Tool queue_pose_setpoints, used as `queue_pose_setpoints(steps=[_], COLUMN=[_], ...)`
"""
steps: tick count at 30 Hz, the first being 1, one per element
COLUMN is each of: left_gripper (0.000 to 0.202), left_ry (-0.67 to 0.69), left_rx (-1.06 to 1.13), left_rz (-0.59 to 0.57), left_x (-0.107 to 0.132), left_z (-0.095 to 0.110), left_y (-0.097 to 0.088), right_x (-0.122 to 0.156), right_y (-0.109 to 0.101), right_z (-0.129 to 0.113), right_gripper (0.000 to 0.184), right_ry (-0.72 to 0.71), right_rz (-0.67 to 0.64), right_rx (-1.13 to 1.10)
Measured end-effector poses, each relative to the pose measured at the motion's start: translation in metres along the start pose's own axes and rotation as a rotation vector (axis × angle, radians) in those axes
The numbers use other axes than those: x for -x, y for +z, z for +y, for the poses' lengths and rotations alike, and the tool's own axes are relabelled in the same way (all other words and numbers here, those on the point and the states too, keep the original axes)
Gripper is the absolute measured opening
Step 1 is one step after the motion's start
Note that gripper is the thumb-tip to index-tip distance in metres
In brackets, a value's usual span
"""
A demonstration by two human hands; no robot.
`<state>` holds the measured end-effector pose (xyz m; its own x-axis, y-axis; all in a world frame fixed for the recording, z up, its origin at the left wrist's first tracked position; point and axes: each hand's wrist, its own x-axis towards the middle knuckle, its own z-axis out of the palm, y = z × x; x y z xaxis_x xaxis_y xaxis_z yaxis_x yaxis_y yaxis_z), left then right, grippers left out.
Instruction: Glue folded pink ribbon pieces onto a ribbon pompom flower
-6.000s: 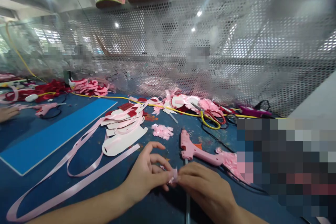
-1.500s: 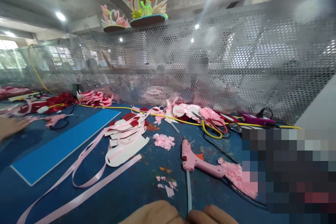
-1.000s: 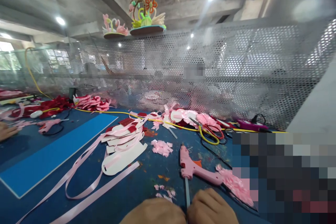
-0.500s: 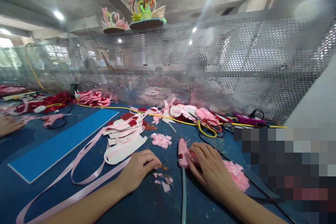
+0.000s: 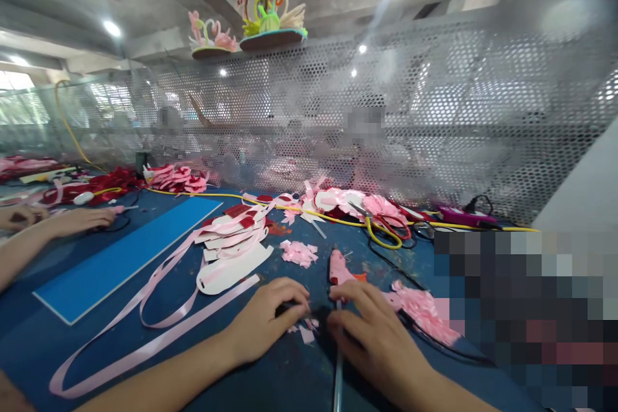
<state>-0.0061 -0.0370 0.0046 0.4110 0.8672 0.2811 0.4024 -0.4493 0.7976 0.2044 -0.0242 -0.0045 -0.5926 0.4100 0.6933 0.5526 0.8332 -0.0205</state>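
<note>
My left hand point(image 5: 268, 322) rests on the blue table point(image 5: 241, 360), fingers curled toward small pink ribbon scraps point(image 5: 305, 333). My right hand point(image 5: 374, 335) meets it from the right, fingers bent and close together. It lies across the handle of a pink glue gun point(image 5: 339, 266), whose clear glue stick point(image 5: 337, 376) runs out under the hand toward me. The fingertips of both hands nearly touch over the scraps. Whatever they pinch is too small or too hidden to name.
A long pink ribbon point(image 5: 145, 315) loops on the left beside a stack of white cut-outs point(image 5: 232, 248) and a blue board point(image 5: 125, 251). Behind lie scissors point(image 5: 386, 232), a ribbon flower point(image 5: 425, 309) and a perforated screen point(image 5: 338, 116). Another person's hands point(image 5: 72, 220) work at far left.
My right hand has slid back from the glue gun's body toward the scraps. My left hand has closed in beside it. The other person's arms have reached further in at the left.
</note>
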Motion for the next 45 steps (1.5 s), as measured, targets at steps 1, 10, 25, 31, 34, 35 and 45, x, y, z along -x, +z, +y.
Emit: queue_pose_setpoints(steps=[1, 10, 25, 31, 34, 35, 45], left_gripper=[0.018, 0.018, 0.017, 0.018, 0.023, 0.026, 0.026], left_ry=[-0.008, -0.036, -0.211, -0.219, -0.224, -0.227, -0.146], left_rx=[0.018, 0.063, 0.506, 0.635, 0.682, 0.669, 0.484], left_rz=[0.063, 0.226, 0.082, 0.096, 0.072, 0.066, -0.012], left_x=[-0.001, -0.001, 0.013, 0.012, 0.012, 0.012, 0.014], left_z=[-0.001, -0.003, 0.018, 0.014, 0.012, 0.011, 0.013], left_y=[0.0, 0.003, 0.014, 0.018, 0.019, 0.018, 0.019], right_x=[-0.002, -0.008, -0.012, -0.012, -0.012, -0.012, -0.01], right_y=[0.003, 0.024, -0.003, -0.001, -0.001, -0.001, -0.001], right_z=[-0.007, -0.025, -0.027, -0.027, -0.027, -0.027, -0.029], right_gripper=[0.01, 0.012, 0.01, 0.005, 0.012, 0.013, 0.012], right_ry=[-0.001, 0.07, -0.019, -0.003, 0.011, 0.011, 0.004], right_rz=[-0.045, -0.2, 0.291, 0.262, 0.217, 0.21, 0.147], right_rx=[-0.045, -0.059, -0.082, -0.054, -0.026, -0.025, -0.145])
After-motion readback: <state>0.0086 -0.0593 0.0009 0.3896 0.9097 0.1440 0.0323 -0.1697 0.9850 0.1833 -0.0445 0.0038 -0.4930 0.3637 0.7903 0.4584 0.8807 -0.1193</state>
